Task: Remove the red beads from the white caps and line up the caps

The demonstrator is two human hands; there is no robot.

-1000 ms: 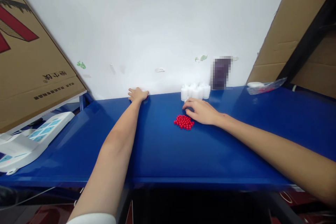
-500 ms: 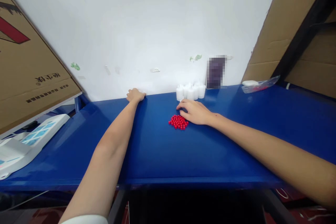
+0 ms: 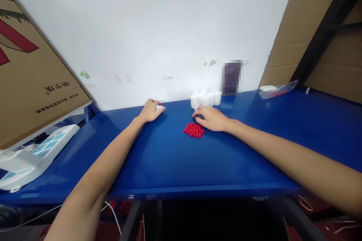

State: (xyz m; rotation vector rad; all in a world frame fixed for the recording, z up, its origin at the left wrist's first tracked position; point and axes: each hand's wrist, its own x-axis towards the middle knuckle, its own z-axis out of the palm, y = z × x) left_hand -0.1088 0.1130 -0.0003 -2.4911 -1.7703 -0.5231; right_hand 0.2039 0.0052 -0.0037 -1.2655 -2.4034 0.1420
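My left hand (image 3: 152, 111) is at the back of the table by the wall, its fingers closed around a small white bottle (image 3: 160, 107) with a red top. The hand covers much of that bottle. My right hand (image 3: 211, 119) rests on the table, fingers bent and apart, with nothing visible between thumb and forefinger. Just in front of it lies a pile of small red caps (image 3: 194, 130). Several white bottles (image 3: 206, 98) stand in a tight group right behind this hand, partly covered by it.
The blue table (image 3: 175, 162) meets a white wall (image 3: 158, 37). A white device with blue panels (image 3: 49, 145) sits at the left, below a large cardboard box (image 3: 36, 75). A clear plastic bag (image 3: 279, 90) and a white object (image 3: 268, 88) lie at the back right.
My left hand has turned and come slightly right and nearer, and the red-topped bottle now shows in it. My right hand has stayed almost still beside the red caps. The view has shifted slightly.
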